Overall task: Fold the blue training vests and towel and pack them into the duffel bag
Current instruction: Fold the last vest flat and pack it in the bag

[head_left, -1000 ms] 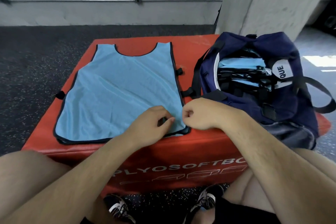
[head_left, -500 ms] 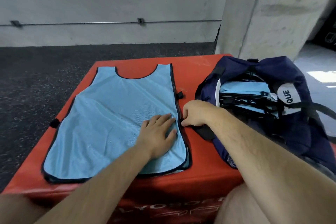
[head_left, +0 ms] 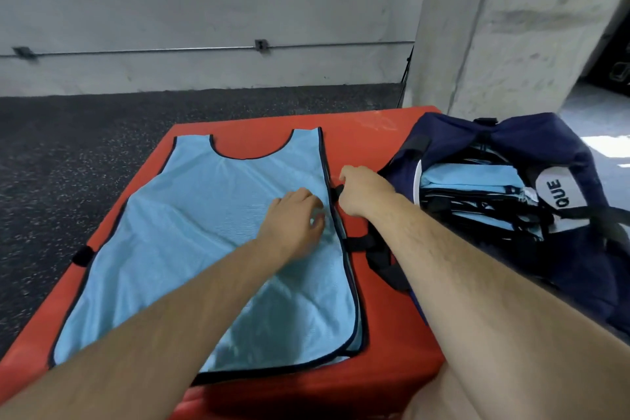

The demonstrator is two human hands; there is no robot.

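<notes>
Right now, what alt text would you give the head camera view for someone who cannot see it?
A light blue training vest lies flat on a red box; the left hand rests on it while the right hand pinches its right edge. Beside it on the right, an open navy duffel bag holds folded blue vests.

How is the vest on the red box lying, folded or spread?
Spread flat: the vest lies full length on the red box, neckline and both side edges showing.

We cannot tell whether our right hand (head_left: 361, 193) pinches the strap (head_left: 336, 192) on the vest (head_left: 204, 249): its fingertips are hidden. Right of it, the duffel bag (head_left: 511, 138) is cut off.
</notes>
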